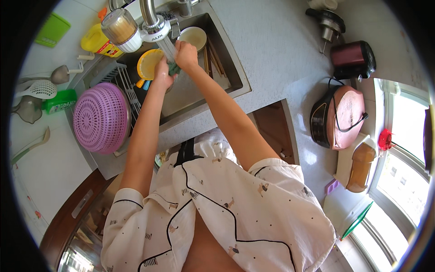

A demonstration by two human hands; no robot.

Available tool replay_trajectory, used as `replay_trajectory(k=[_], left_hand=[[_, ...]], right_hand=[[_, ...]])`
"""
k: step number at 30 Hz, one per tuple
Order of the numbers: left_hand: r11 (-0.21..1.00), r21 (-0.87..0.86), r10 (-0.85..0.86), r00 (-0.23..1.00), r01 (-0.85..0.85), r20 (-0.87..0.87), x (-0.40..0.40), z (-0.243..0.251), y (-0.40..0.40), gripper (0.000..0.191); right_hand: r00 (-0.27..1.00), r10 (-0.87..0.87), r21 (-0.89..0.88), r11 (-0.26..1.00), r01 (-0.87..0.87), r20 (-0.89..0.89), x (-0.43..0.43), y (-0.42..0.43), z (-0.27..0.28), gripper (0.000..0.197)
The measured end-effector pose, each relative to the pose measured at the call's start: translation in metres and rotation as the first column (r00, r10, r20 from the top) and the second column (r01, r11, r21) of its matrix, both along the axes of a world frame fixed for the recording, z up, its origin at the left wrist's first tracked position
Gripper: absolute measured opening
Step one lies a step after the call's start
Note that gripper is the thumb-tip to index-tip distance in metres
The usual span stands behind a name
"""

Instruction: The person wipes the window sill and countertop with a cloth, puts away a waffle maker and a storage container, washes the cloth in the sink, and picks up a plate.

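Note:
Under the running tap (149, 15), my left hand (163, 74) and my right hand (186, 55) grip a wet dark-green cloth (174, 69) between them. Water falls onto the cloth and my fingers. Just left of my left hand, a yellow-rimmed bowl (142, 64) rests tilted in the sink (183, 98). Below it show the orange and blue handle ends (146, 85) of small utensils. Beyond my right hand lies a white bowl (197, 35), with several wooden chopsticks (215, 59) beside it on the sink floor.
A clear-domed water filter (119, 27) juts from the tap. A purple plastic colander (98, 117) leans on a grey rack (127, 81) at the left. Yellow (97, 39) and green bottles (61, 102) stand by the wall. Appliances (350, 59) line the right counter.

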State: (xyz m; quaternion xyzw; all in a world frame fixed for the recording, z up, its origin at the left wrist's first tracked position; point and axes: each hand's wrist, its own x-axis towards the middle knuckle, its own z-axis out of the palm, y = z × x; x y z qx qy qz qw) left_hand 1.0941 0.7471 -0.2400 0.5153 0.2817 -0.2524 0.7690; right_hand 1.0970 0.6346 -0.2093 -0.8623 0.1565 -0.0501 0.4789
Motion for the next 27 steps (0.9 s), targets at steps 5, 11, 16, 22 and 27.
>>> replay_trajectory(k=[5, 11, 16, 22, 27], left_hand=[[0.983, -0.173, -0.082, 0.987, 0.057, -0.138, -0.004, 0.027, -0.010, 0.052], [0.909, -0.414, 0.144, 0.972, -0.056, 0.186, 0.008, -0.009, 0.018, 0.037], [0.800, -0.524, 0.273, 0.955, -0.292, -0.115, 0.011, 0.021, -0.011, 0.036], [0.735, -0.623, 0.258, 0.960, -0.268, -0.108, 0.000, 0.039, -0.006, 0.039], [0.785, -0.567, 0.228, 0.968, -0.248, -0.108, -0.009, 0.057, -0.003, 0.043]], right_hand=[[0.949, 0.292, -0.081, 0.956, -0.283, 0.121, -0.018, -0.024, 0.003, 0.029], [0.919, 0.389, -0.043, 0.921, -0.387, 0.067, -0.026, -0.017, 0.037, 0.017], [0.963, -0.094, 0.158, 0.986, 0.055, 0.252, 0.054, -0.089, 0.037, 0.018], [0.984, -0.057, 0.349, 0.937, -0.005, 0.170, 0.151, -0.116, 0.020, 0.071], [0.973, -0.049, 0.372, 0.928, -0.040, 0.226, 0.136, -0.108, 0.021, 0.071]])
